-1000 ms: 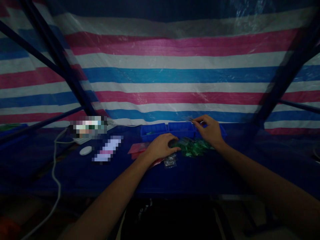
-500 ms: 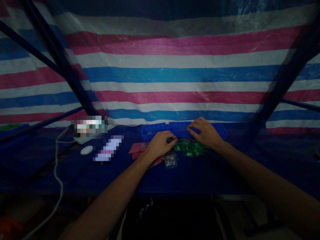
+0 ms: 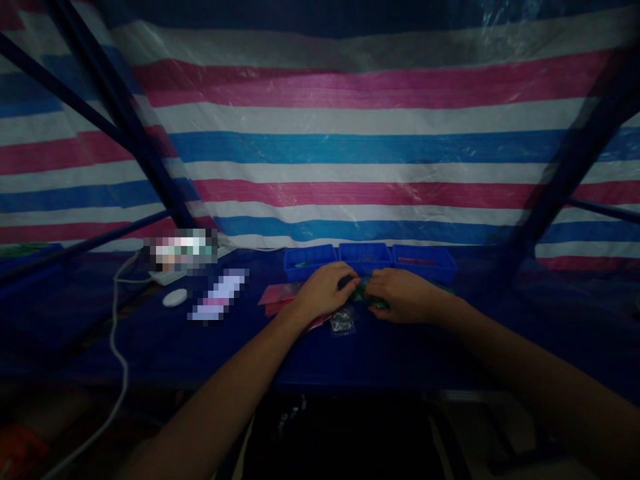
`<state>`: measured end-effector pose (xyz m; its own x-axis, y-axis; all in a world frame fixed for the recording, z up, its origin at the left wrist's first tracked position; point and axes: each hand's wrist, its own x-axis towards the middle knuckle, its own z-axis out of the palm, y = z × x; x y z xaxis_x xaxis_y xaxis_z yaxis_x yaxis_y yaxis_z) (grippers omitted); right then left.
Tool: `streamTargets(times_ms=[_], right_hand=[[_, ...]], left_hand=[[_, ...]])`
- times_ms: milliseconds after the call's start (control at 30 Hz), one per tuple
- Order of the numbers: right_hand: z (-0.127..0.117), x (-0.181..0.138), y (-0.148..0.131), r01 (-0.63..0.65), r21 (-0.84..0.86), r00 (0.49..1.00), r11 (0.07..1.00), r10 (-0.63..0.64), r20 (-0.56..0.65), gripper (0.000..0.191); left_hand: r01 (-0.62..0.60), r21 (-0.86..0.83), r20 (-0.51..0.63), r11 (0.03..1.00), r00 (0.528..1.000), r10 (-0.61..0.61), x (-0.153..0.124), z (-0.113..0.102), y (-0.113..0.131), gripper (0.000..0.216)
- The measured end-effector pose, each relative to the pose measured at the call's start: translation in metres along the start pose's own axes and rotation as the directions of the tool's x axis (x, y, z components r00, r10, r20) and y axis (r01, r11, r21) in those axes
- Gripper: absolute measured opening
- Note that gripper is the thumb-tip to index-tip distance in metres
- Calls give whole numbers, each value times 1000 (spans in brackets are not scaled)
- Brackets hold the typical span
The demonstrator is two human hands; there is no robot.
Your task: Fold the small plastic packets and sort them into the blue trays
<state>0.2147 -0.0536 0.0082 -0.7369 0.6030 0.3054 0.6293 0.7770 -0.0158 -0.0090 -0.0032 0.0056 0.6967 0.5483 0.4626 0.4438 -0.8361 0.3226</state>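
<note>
My left hand (image 3: 330,288) rests above the pink-red packets (image 3: 277,295), fingers curled and thumb against them. Whatever it holds is hidden. My right hand (image 3: 404,295) reaches down into a pile of small green packets (image 3: 361,289). Its fingers bend inward around a bit of green, though the fingertips are partly hidden. Between the hands, nearer to me, lies a small clear packet (image 3: 343,323) with something greyish inside. Behind them stand three blue bins in a row: the left bin (image 3: 310,256), the middle bin (image 3: 365,252) and the right bin (image 3: 424,256), which has a thin reddish strip inside.
On the left of the blue table (image 3: 390,360) are a blurred-out phone-like shape (image 3: 219,297), a white oval object (image 3: 175,298) and a white power strip (image 3: 170,272) with a cable (image 3: 116,347). Blue frame bars (image 3: 145,163) and a striped sheet (image 3: 350,147) enclose the table.
My right hand has come down from above the bins to the green packets. The middle and right bins are now uncovered. My left hand has barely moved; the dark thing at its fingertips no longer shows.
</note>
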Motion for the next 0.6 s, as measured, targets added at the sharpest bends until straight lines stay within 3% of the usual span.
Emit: streamTargets(times_ms=[167,300,433,600], right_hand=[[-1,2,-1,2,-61,999,998,0,42,13],[-2,3,2,-80,73,987,994,89,-133,20],[-4,3,6,-153,325,910,933,262,-323,23],[3,6,12,-170,605,815,778,456,-358,22]], left_hand=[[-70,-75,-11,995,998,69,0,-4,8,22],[-113,-112,-35,987,993,109,-1,-6,11,26],[-63,-159,-73,985,996,52,-1,-3,9,39],[71,-237,-101,969,990,-97,2,0,3,23]])
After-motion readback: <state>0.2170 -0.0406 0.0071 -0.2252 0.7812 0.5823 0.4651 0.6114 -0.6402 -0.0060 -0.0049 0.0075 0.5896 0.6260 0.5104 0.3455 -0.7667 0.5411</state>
